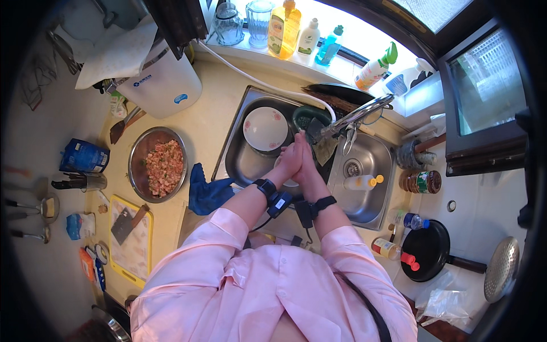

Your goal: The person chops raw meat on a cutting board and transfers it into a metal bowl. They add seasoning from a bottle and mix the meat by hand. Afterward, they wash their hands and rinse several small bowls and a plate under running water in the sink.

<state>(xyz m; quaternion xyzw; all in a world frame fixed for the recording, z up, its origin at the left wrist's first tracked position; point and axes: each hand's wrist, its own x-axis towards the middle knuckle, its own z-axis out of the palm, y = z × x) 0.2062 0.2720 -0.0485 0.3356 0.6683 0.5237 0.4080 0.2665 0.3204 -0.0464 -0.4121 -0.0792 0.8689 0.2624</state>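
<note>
My left hand and my right hand are pressed together over the left basin of a steel double sink. No object shows between them, though the palms are hidden. Just beyond the fingertips is the outlet end of a chrome faucet. In the left basin sits a white bowl with pink flowers. A dark green bowl is behind the fingers, and a scouring cloth hangs by the divider. Another white dish is partly hidden under my hands. Each wrist wears a black strap with a small device.
Left of the sink are a blue cloth, a steel bowl of minced meat, and a cleaver on a cutting board. A squeeze bottle lies in the right basin. Several bottles line the windowsill; a frying pan is right.
</note>
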